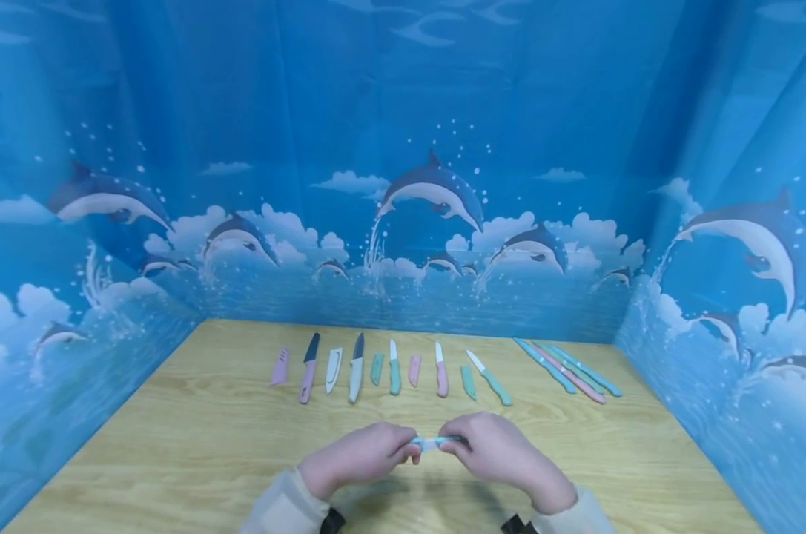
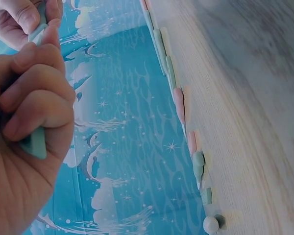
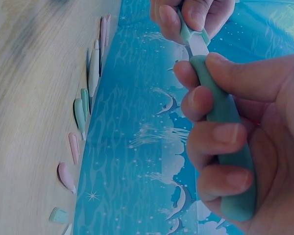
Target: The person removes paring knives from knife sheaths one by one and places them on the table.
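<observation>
Green knife (image 3: pixel 223 112) and sheath (image 2: pixel 36 143) held in line

Right hand (image 1: pixel 496 449): fingers curled round the handle (image 3: pixel 235 157), thumb laid near the blade end, a hold I judge good for steering. Left hand (image 1: pixel 369 452) grips the sheath, one end poking from the curled fingers. The pale blade (image 3: pixel 199 45) bridges the two, tip apparently inside; lined up, presumably, so the edge clears the fingertips. All held above the near part of the wooden table (image 1: pixel 176 445). Beyond, five bare knives (image 1: pixel 441 380) lie in a row, like-coloured covers (image 1: pixel 414 370) just left of each, probably for easy pairing.
</observation>
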Demonstrator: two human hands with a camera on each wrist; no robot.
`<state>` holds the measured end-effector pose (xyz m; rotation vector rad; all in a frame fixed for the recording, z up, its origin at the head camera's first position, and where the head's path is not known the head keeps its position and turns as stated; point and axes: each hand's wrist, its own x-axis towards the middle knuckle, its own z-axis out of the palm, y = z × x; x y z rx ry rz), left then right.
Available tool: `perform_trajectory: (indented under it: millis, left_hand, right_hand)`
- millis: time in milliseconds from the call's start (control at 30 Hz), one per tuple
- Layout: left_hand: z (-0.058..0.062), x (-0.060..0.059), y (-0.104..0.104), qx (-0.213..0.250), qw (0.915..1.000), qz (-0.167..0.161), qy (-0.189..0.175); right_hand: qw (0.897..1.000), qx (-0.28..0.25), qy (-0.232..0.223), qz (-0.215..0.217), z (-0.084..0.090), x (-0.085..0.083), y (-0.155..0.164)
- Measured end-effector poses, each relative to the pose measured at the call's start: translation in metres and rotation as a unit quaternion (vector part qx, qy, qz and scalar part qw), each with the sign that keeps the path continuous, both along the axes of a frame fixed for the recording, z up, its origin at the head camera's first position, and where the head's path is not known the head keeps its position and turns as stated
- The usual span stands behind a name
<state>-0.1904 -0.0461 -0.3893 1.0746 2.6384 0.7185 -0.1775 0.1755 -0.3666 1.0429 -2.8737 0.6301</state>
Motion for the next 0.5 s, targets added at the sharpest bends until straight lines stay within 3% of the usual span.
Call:
perform_trajectory:
  millis: [500]
  left_hand:
    - [-0.0007,-0.0033,-0.0026,0.010,0.9998,0.004,-0.014]
  right_hand:
    - [1.000,-0.003,-0.017,-0.009,0.0031,-0.0032,0.0013]
